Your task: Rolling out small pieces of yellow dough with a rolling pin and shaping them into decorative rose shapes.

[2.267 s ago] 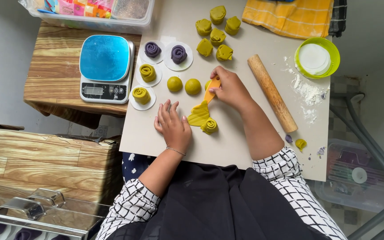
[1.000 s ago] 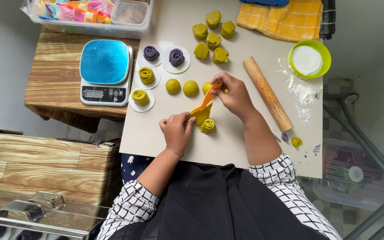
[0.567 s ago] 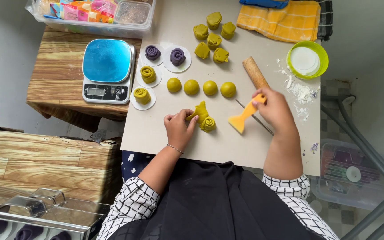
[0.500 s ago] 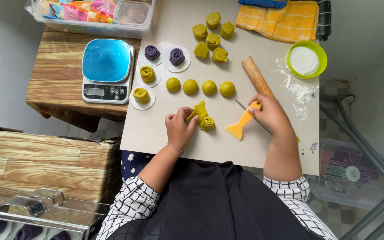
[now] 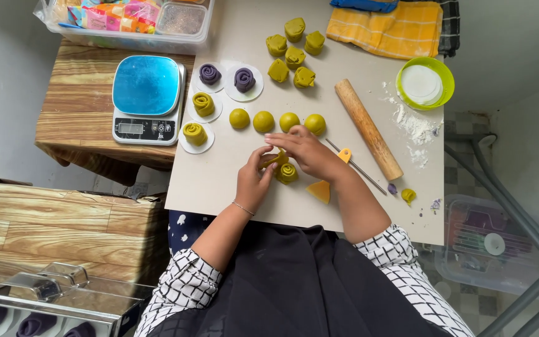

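Observation:
My left hand (image 5: pixel 254 181) and my right hand (image 5: pixel 307 153) meet at the middle of the beige board (image 5: pixel 219 181). Between their fingertips they pinch a small yellow-green dough piece (image 5: pixel 276 158). A finished rolled dough spiral (image 5: pixel 287 173) sits just below them, touching my left thumb. An orange scraper lies under my right forearm, its blade (image 5: pixel 320 191) showing near the board's front edge. Beyond my hands three or more yellow-green dough balls (image 5: pixel 263 121) stand in a row.
Green (image 5: pixel 203 103) and purple (image 5: pixel 244 79) spirals sit on white discs near a blue kitchen scale (image 5: pixel 146 98). Folded dough pieces (image 5: pixel 294 56) lie further back. A rolling pin (image 5: pixel 368 128), thin metal stick (image 5: pixel 360 170), flour (image 5: pixel 414 125) and green bowl (image 5: pixel 425 83) are right.
My right hand carried the orange scraper off to the right, put it down on the board and came back to the dough piece. My left hand stayed by the spiral.

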